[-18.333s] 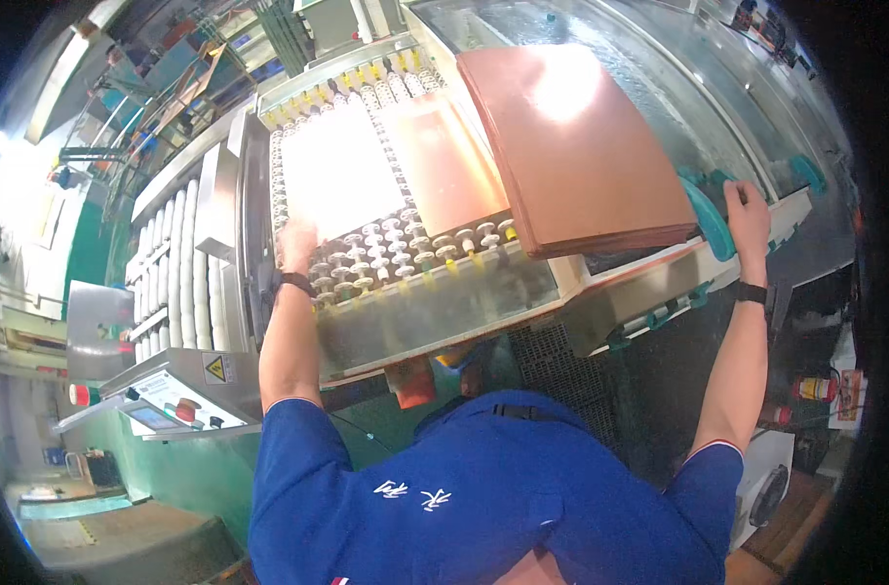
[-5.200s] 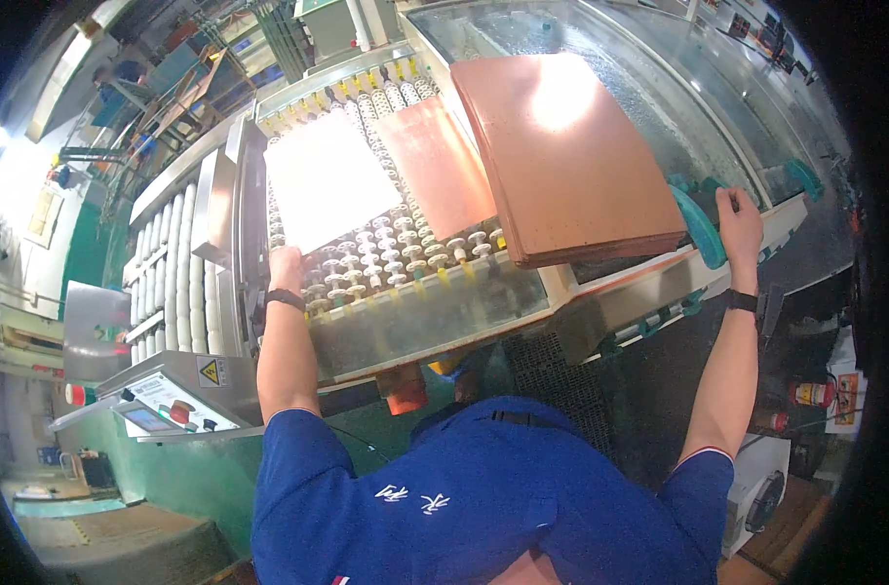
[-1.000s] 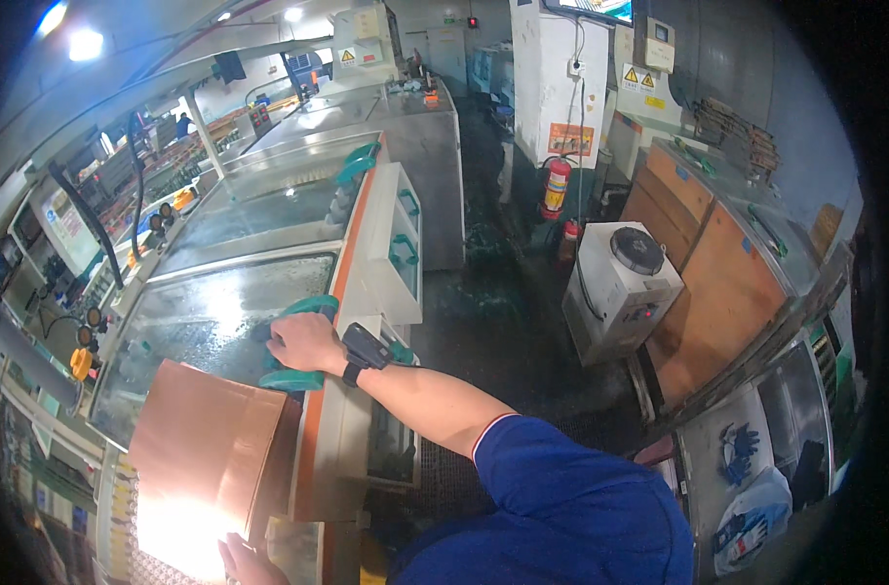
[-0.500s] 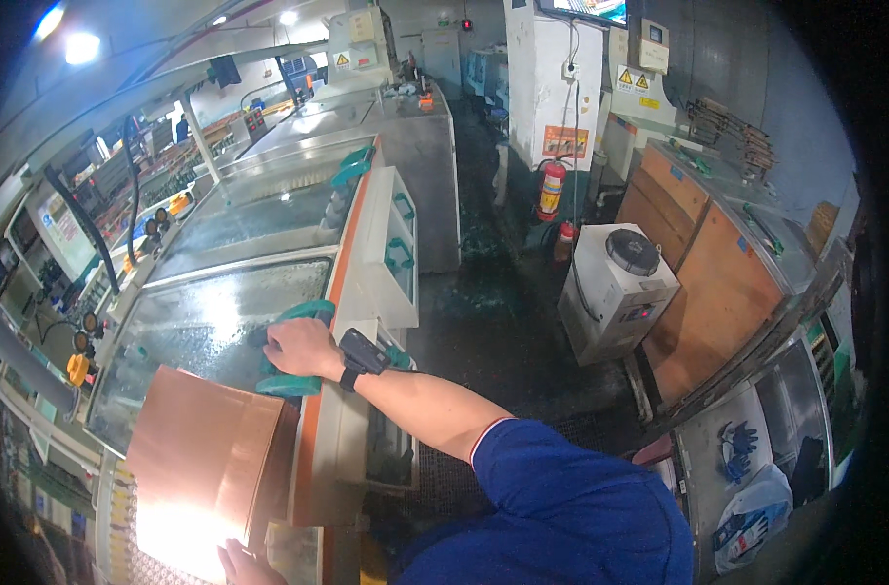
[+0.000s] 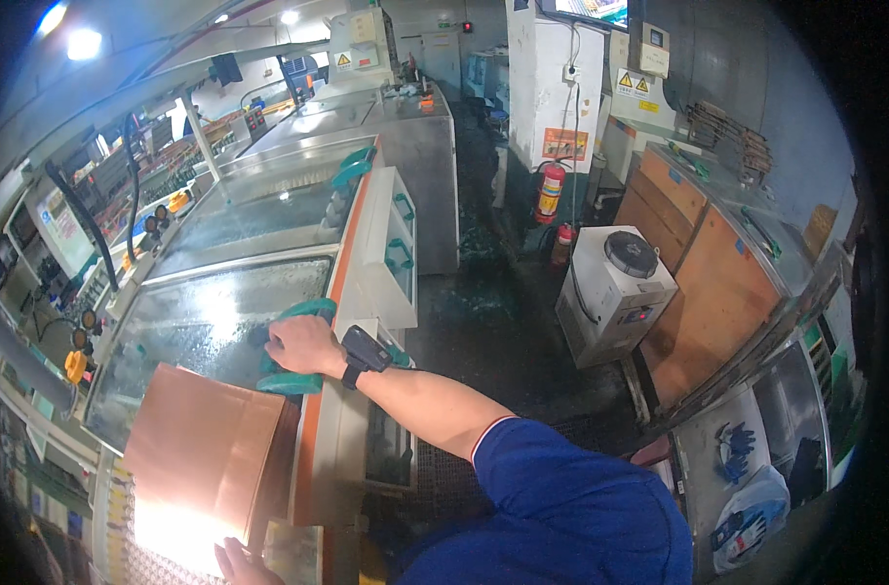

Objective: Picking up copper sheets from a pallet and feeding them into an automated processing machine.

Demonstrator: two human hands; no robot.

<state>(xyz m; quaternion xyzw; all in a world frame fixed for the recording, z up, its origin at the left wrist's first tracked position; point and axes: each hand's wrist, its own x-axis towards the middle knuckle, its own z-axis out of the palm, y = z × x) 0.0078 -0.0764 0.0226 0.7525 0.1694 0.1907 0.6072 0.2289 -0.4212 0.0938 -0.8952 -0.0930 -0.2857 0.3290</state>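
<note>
A stack of copper-coloured sheets (image 5: 201, 429) lies at the lower left, its front part bright with glare. At its near right corner my left hand (image 5: 245, 564) rests against the edge with fingers stretched out; the picture's rim cuts off the rest. My right hand (image 5: 306, 345) reaches across to a teal handle (image 5: 290, 383) on the machine's glass lid (image 5: 220, 302). Its fingers are curled over the handle, and the fingertips are partly hidden. A black strapped device (image 5: 365, 351) sits on my right wrist.
A long machine with a second glass lid (image 5: 259, 200) runs away ahead. White box unit (image 5: 615, 292) with a black cap stands to the right, beside wooden panels (image 5: 717, 302). Fire extinguishers (image 5: 550, 192) stand near the pillar. Blue gloves (image 5: 737, 450) lie at the lower right.
</note>
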